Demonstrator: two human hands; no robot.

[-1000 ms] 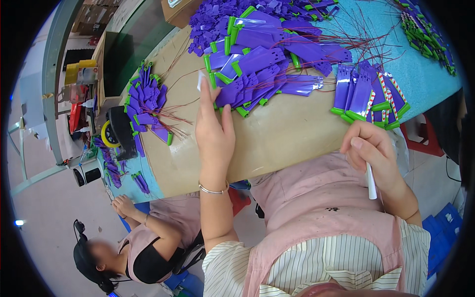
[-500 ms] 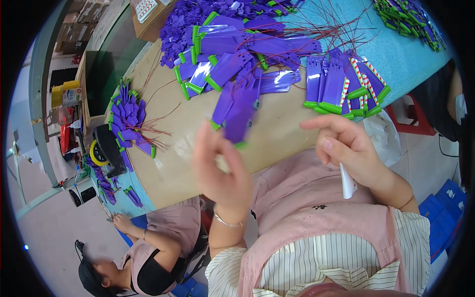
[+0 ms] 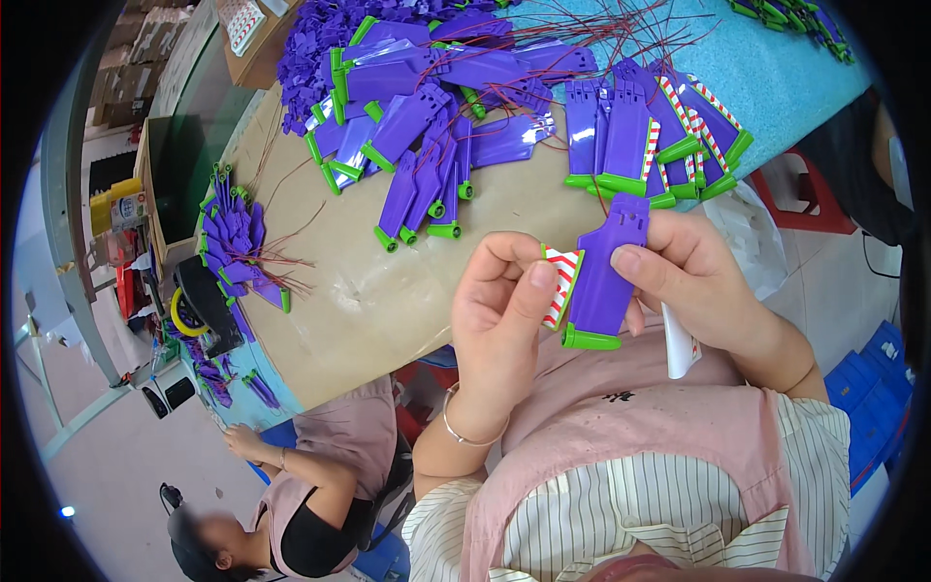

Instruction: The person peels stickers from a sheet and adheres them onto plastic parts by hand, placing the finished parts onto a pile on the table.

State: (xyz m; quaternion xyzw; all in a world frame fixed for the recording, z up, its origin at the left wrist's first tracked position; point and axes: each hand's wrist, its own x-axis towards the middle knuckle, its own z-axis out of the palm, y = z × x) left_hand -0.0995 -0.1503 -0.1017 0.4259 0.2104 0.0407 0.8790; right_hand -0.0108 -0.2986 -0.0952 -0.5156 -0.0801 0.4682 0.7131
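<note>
My right hand (image 3: 684, 267) grips a flat purple plastic panel (image 3: 606, 276) with a green tube-like end at its lower edge. A curled white paper strip (image 3: 682, 344) hangs below that hand, seemingly held in its folded fingers. Beside the panel's left edge, my left hand (image 3: 504, 315) pinches a red-and-white striped sticker (image 3: 562, 281) with green edging between thumb and fingers. Whether the sticker touches the panel I cannot tell. Just beyond my hands lie purple panels with striped edges (image 3: 650, 145), and left of these a small stack of plain panels (image 3: 427, 189).
A large heap of purple parts (image 3: 320, 58) with red wires covers the far table. At the left lie a wired purple bunch (image 3: 233, 238) and a black tape dispenser (image 3: 208, 301). A co-worker (image 3: 310, 485) sits at the lower left. A red stool (image 3: 800, 199) stands right of the table.
My right hand has taken a purple panel, its pointing finger now bent onto it. My left hand has moved right and pinches the striped sticker. The view has shifted slightly.
</note>
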